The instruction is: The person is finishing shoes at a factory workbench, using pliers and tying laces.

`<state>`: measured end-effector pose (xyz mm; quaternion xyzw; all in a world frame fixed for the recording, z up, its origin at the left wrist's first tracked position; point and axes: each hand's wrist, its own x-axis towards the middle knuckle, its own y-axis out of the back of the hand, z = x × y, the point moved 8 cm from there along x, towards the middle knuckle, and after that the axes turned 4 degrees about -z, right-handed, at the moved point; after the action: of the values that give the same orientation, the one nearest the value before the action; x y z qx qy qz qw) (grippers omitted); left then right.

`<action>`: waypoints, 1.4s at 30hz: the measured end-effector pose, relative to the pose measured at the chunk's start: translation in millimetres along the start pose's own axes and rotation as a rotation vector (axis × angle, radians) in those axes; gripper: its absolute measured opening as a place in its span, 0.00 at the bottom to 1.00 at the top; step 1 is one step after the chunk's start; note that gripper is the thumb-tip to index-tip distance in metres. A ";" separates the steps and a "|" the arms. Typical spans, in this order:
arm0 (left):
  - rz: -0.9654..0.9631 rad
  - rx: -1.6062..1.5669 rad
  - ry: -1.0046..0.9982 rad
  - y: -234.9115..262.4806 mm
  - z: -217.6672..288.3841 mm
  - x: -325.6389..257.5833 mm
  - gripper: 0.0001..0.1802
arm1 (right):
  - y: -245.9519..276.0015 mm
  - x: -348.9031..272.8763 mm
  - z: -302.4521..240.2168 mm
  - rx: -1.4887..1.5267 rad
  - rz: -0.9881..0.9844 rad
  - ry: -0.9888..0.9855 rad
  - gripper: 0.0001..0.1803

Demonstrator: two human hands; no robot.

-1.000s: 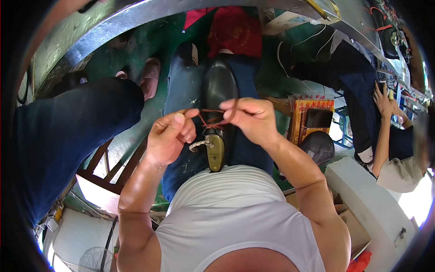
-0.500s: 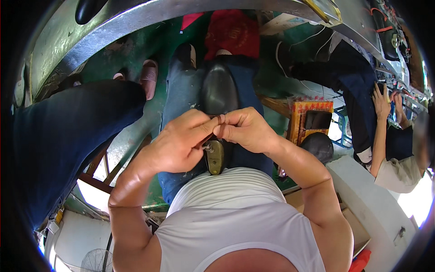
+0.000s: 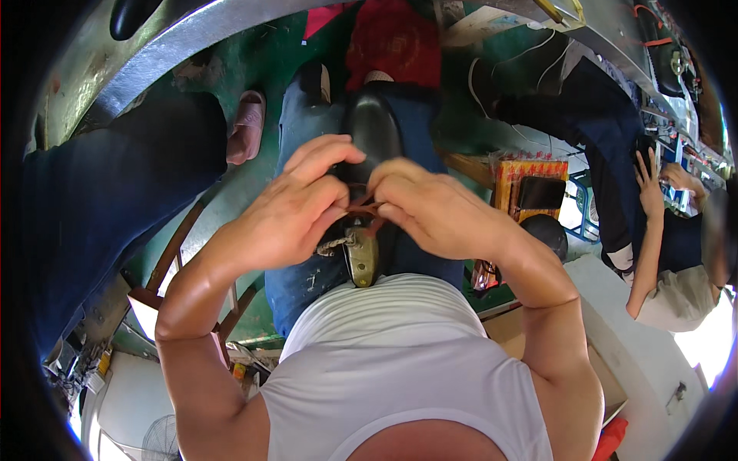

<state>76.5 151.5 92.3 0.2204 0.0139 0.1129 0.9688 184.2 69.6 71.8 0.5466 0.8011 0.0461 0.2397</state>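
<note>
A black, rounded toe form (image 3: 375,132) lies along my lap, pointing away from me. Nearer to my body is a greenish, metal-edged heel end (image 3: 363,257), like that of a shoe last, with a twisted cord (image 3: 332,247) at its left. Between my hands run thin brown straps (image 3: 360,208) over the middle. My left hand (image 3: 296,203) pinches the straps with thumb and bent finger, its upper fingers stretched forward. My right hand (image 3: 430,207), partly blurred, pinches them from the other side. The hands hide the join between toe and heel end.
A metal bench edge (image 3: 173,58) curves across the front. Another person's dark-trousered leg (image 3: 131,177) is close at left, beside a pink slipper (image 3: 247,127). At right stand an orange wooden stool (image 3: 507,196) and a co-worker, hands (image 3: 650,184) at the bench.
My hands have moved apart, showing more brown strap and the cord. My left hand's upper fingers have lifted forward. The dark-trousered leg at left has shifted left.
</note>
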 end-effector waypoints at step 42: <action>0.846 0.774 0.266 235.5 6.5 31.6 0.53 | 209.1 -86.0 -60.9 1.170 0.475 0.585 0.37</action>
<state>57.7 362.5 200.2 0.5282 0.0866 0.5031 0.6786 361.0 87.1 224.4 0.7113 0.5848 -0.1967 -0.3366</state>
